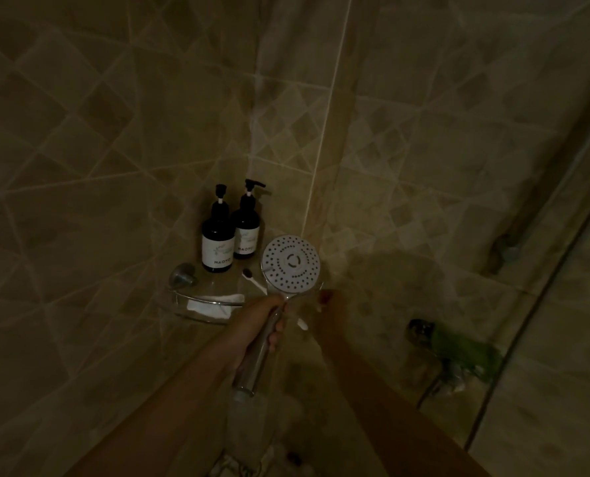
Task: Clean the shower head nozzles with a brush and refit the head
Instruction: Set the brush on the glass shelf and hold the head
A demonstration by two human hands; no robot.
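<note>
left hand (264,320) wraps the chrome handle of the shower head (290,263), nozzle face up beside the corner shelf (197,299). right hand (331,309) pinches something thin, can't tell what. head looks light, rigid, slick; grip mid-handle. brush (254,280) lies on the shelf.

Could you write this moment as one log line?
left hand: grips shower head handle, nozzles facing camera | right hand: beside head, grip unclear | brush: on corner shelf

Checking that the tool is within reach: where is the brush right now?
In the head view the brush lies on the corner shelf, right of the two pump bottles, its handle running behind the shower head held in the left hand.
</note>
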